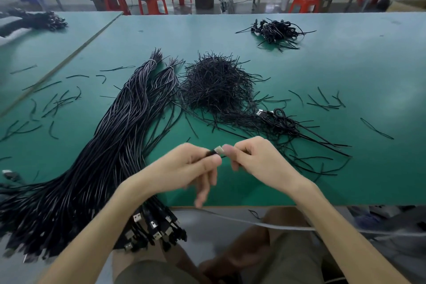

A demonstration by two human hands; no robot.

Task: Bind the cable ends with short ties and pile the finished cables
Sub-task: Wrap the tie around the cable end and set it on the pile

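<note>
Now: cable end held between both hands

Above the tabletop's near edge, the left hand has its fingers clamped on a black cable just behind its silver plug. The plug's long axis runs left to right, tip toward the right hand, whose curled fingers appear to pinch it. Motion blur hides any tie there. The heap of short ties lies straight ahead, beyond both hands.
</note>
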